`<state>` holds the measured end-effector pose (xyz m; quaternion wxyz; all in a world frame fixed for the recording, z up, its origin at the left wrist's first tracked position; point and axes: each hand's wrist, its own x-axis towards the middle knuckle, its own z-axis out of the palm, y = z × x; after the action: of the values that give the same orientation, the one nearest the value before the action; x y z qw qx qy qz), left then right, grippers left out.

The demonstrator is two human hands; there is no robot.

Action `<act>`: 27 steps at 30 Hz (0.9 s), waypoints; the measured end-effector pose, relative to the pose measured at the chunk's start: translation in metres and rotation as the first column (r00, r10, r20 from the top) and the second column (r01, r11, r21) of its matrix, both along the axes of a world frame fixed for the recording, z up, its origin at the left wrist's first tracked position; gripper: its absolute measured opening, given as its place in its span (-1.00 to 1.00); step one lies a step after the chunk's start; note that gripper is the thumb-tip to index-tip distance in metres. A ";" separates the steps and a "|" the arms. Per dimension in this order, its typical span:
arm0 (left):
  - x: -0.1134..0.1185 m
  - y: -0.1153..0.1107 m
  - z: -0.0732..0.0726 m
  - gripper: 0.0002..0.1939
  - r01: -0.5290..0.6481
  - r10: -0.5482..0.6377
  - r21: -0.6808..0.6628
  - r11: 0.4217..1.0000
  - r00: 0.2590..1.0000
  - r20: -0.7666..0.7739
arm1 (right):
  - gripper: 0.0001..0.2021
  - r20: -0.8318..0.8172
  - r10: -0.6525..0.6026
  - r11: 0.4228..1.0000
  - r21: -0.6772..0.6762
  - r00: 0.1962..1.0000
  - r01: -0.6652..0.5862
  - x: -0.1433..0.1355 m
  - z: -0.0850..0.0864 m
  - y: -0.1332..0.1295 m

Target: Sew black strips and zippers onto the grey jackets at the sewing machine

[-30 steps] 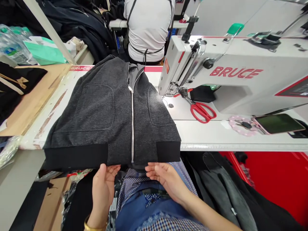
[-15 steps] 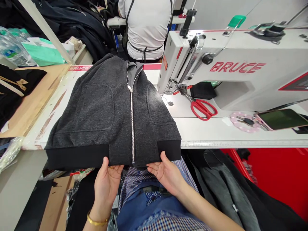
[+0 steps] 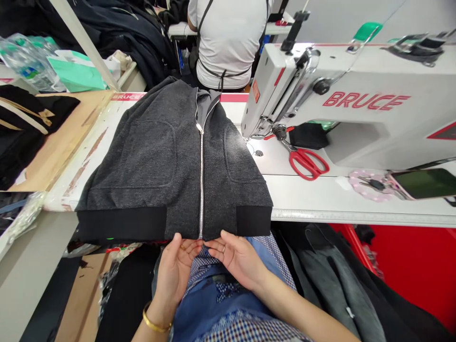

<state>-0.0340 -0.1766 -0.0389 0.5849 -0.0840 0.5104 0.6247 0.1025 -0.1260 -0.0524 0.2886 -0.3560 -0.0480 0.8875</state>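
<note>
A dark grey zip-up jacket [image 3: 149, 156] lies front up over the sewing table, its black ribbed hem hanging at the near edge. The silver zipper [image 3: 202, 185] runs down its middle, closed except near the collar. My left hand [image 3: 180, 261] grips the bottom hem just left of the zipper, thumb on top and fingers underneath. On the other side of the zipper end, my right hand [image 3: 237, 256] pinches the hem the same way. Both sets of fingertips are partly hidden below the cloth and nearly meet under the zipper's lower end.
A white sewing machine [image 3: 342, 95] stands to the right of the jacket. Red-handled scissors [image 3: 309, 164], a phone [image 3: 423, 183] and a pink dotted ring-shaped item [image 3: 370, 185] lie beside it. A person in a white shirt [image 3: 231, 42] sits beyond the table. Dark garments [image 3: 320, 270] hang below the table edge.
Both hands have slid closer together along the hem, towards the zipper's lower end. The whole scene has shifted slightly right in view.
</note>
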 end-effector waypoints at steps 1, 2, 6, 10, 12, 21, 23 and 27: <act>-0.001 0.001 0.001 -0.77 0.009 -0.009 -0.007 1.000 1.000 0.024 | -0.73 -0.012 0.002 1.000 -0.012 1.000 -0.002 -0.001 0.001 0.000; -0.002 0.003 0.002 -0.76 0.025 -0.025 -0.014 1.000 0.999 0.040 | -0.70 -0.020 0.009 1.000 -0.028 1.000 -0.009 -0.002 0.002 0.001; -0.007 0.009 0.006 -0.75 0.108 -0.107 -0.014 0.994 0.992 0.059 | -0.69 -0.005 -0.015 0.998 -0.059 1.000 0.015 -0.006 0.005 0.003; -0.005 0.013 0.006 -0.80 0.096 -0.096 -0.026 0.995 0.995 0.028 | -0.76 0.043 -0.181 0.983 -0.034 0.983 0.182 -0.009 0.002 0.001; -0.003 0.013 0.004 -0.83 0.035 -0.036 0.004 0.999 0.999 0.015 | -0.78 0.060 -0.226 0.972 -0.057 0.972 0.230 -0.009 -0.003 0.000; -0.027 0.012 0.008 -0.75 -0.071 0.057 0.174 0.982 0.995 0.085 | -0.83 0.009 -0.172 0.985 0.006 0.985 0.172 0.010 -0.002 0.008; -0.044 0.015 0.007 -0.72 -0.122 0.079 0.289 0.949 0.984 0.158 | -0.75 -0.067 -0.205 0.979 -0.039 0.977 0.202 0.013 0.003 0.015; -0.072 0.015 -0.005 -0.57 -0.155 -0.065 0.597 0.787 0.942 0.330 | -0.66 -0.159 -0.283 0.956 -0.126 0.946 0.265 0.016 0.008 0.020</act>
<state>-0.1059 -0.1620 -0.0436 0.6425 -0.0058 0.1704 0.7471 0.1183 -0.1055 -0.0442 0.3935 -0.2942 0.0732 0.8679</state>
